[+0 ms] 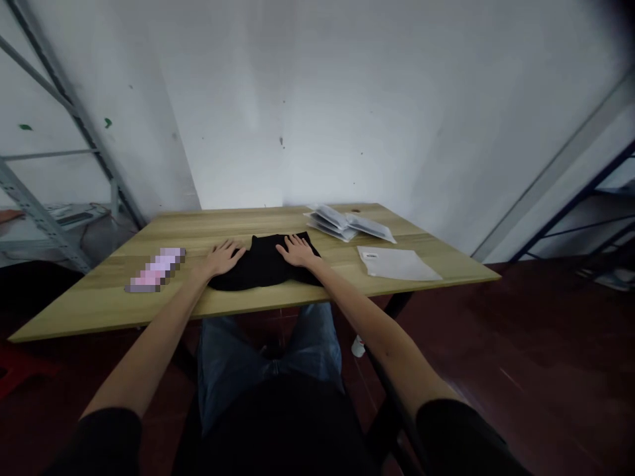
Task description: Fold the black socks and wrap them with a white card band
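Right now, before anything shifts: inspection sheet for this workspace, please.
Surface: wood-grain tabletop, bare patches between items.
Job's things: black cloth, lying on the tabletop near its front edge.
Clutter: plastic packets piled toward the back, right of the cloth; flat translucent bag with a small label, nearer the front; phone-like item at left, face pixelated.
Grip: left hand open on the cloth's left edge; right hand open, flat on its right part.
Cables: nothing seen on the tabletop; left metal rack too dim to tell.
Surroundings: pale wall behind; dark red floor.
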`<state>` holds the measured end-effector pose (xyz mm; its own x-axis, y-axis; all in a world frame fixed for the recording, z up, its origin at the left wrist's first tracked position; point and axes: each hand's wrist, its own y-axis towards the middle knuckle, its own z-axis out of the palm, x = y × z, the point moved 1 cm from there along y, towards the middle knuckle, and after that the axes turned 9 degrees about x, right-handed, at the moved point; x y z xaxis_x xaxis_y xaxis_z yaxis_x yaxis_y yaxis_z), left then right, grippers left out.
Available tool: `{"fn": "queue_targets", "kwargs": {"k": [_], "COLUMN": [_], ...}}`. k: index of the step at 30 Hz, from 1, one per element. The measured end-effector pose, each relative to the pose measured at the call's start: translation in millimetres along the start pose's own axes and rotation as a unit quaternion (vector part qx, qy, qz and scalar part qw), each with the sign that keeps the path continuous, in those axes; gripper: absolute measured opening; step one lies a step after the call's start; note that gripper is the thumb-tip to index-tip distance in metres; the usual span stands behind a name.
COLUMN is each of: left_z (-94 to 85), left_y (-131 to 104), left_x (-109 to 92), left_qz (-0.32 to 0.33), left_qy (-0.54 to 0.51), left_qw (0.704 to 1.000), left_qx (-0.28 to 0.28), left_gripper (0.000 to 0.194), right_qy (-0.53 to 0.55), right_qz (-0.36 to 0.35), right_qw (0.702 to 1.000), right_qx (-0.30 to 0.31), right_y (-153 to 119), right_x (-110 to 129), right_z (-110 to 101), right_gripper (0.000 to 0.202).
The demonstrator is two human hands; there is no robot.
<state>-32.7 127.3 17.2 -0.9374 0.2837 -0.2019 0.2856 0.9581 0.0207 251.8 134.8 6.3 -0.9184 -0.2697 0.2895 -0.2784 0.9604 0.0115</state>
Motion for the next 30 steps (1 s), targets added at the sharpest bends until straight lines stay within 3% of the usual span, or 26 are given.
{"fn": "queue_targets", "kwargs": {"k": [3, 6, 9, 11, 13, 15, 19, 24, 27, 30], "left_z": [-6.2, -21.2, -29.9, -24.5, -11.9, 0.7, 9.1, 4.1, -2.7, -12.6], "left_y": [-8.5, -23.9, -41.4, -51.0, -58.4, -64.7, -75.0, -85.0, -86.4, -80.2], "left_x": [2.7, -6.8, -28.2, -44.0, -56.3, -61.8, -56.6, -50.0, -60.0, -83.7], "left_qz": [0.002, 0.049, 0.07, 0.065, 0.074, 0.078, 0.075, 0.057, 0.088, 0.165], "left_qy": [0.008, 0.026, 0.011, -0.006, -0.007, -0.012, -0.008, 0.013, 0.032, 0.038], "left_qw": [0.999, 0.99, 0.972, 0.976, 0.989, 0.996, 0.996, 0.997, 0.996, 0.984], "left_qx": [-0.04, -0.132, -0.223, -0.209, -0.125, -0.04, 0.04, 0.057, 0.001, -0.045], "left_gripper": [0.067, 0.06, 0.056, 0.057, 0.059, 0.063, 0.076, 0.088, 0.09, 0.084], "right_qy": [-0.003, -0.006, -0.002, -0.001, -0.014, -0.032, -0.016, -0.002, 0.017, 0.031], "right_qz": [-0.028, -0.059, -0.034, 0.029, 0.119, 0.219, 0.315, 0.352, 0.373, 0.381], "right_qw": [0.997, 0.98, 0.955, 0.942, 0.941, 0.948, 0.937, 0.925, 0.911, 0.903], "right_qx": [-0.065, -0.188, -0.296, -0.335, -0.316, -0.227, -0.152, -0.142, -0.173, -0.198], "right_y": [-8.1, -25.0, -41.9, -50.2, -57.1, -64.6, -80.7, -81.9, -78.8, -81.0], "right_x": [7.8, 0.8, -33.6, -70.5, -112.5, -153.0, -207.7, -222.1, -217.4, -212.6], "right_z": [-4.0, -24.8, -62.9, -89.9, -109.7, -118.3, -112.1, -99.3, -99.7, -107.5], "right_gripper": [0.068, 0.056, 0.049, 0.052, 0.059, 0.068, 0.083, 0.066, 0.051, 0.043]}}
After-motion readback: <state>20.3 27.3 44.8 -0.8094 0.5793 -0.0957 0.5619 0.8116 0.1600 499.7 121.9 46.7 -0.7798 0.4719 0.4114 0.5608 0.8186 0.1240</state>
